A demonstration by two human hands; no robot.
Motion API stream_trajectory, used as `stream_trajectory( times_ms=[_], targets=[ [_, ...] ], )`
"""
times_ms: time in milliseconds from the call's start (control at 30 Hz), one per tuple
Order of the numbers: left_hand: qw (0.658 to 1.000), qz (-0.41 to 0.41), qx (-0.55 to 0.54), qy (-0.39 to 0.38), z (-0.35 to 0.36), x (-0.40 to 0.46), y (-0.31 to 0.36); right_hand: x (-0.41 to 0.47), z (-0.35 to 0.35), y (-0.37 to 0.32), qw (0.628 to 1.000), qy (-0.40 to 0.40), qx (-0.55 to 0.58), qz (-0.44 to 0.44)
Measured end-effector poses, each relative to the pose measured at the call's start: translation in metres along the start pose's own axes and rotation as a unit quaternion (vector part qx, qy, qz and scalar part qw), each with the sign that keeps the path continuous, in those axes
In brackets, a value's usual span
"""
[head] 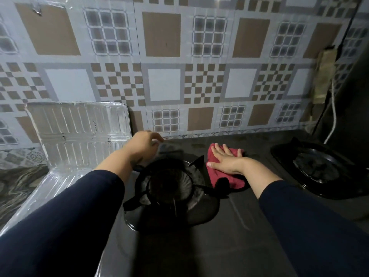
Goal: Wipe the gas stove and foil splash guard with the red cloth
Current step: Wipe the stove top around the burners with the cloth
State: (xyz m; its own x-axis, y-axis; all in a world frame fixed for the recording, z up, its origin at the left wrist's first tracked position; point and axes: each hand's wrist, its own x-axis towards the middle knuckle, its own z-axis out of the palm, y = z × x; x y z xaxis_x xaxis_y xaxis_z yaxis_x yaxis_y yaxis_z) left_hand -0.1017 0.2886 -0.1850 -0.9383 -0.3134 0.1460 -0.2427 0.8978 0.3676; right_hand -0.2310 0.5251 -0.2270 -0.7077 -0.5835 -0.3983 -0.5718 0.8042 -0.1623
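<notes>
The dark gas stove [235, 212] fills the lower middle, with a black left burner grate [169, 188] and a right burner grate [317, 166]. Between the burners lies the red cloth [219, 178], and my right hand [225, 158] presses flat on it with fingers spread. My left hand [143, 146] hovers above the stove's back left corner, fingers loosely curled, holding nothing. The silver foil splash guard [79, 132] stands at the stove's left side, leaning against the wall, with its lower flap lying toward me.
A patterned tile wall [163, 84] rises right behind the stove. At the far right a white cable [333, 116] hangs beside a dark tall surface. A marbled countertop [18, 182] shows at the left of the foil.
</notes>
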Motion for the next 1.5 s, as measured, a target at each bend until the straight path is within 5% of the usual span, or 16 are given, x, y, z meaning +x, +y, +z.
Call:
stream_trajectory(
  times_ms=[567, 967, 1500],
  targets=[
    [0.997, -0.025, -0.008, 0.078, -0.001, 0.045, -0.060, 0.090, -0.052, -0.016, 0.987, -0.064, -0.047, -0.136],
    [0.994, -0.088, 0.001, 0.057, -0.002, 0.035, -0.096, 0.119, -0.055, -0.087, 0.970, -0.116, -0.033, -0.213],
    [0.991, -0.118, -0.013, 0.069, -0.008, 0.017, -0.139, 0.142, -0.050, -0.169, 0.962, -0.172, -0.008, -0.214]
  ],
)
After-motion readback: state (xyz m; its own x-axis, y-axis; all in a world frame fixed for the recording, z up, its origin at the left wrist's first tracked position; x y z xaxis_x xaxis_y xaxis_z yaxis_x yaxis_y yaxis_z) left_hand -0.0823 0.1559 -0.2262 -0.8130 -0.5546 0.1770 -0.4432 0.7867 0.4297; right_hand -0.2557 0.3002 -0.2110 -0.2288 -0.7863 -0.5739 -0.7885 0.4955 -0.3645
